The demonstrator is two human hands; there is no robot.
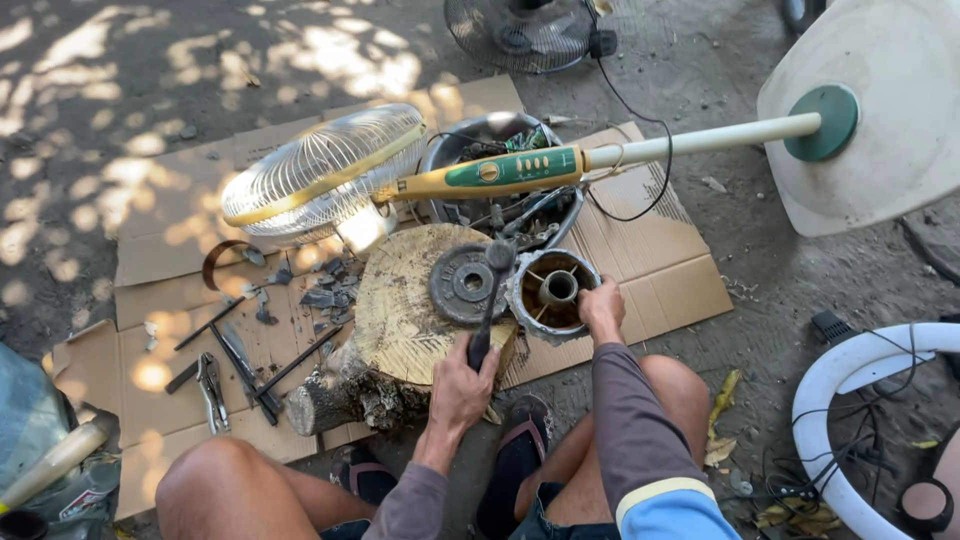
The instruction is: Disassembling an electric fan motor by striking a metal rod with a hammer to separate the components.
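My left hand [462, 382] grips the dark handle of a hammer [487, 305], whose head rests near a round iron weight plate [458, 287] on a wood stump [400, 305]. My right hand [602, 308] holds the rim of a round motor housing [552, 293] with a copper-coloured inside and a centre shaft, at the stump's right edge. The hammer head sits between the plate and the housing.
A cream stand fan lies across flattened cardboard [660, 270]: grille [325, 175], green control panel [515, 168], pole and round base [880, 120]. A metal basin [505, 205] holds parts. Pliers [210, 390], rods and scraps lie at left. Another fan [525, 30] and white ring [860, 380] stand nearby.
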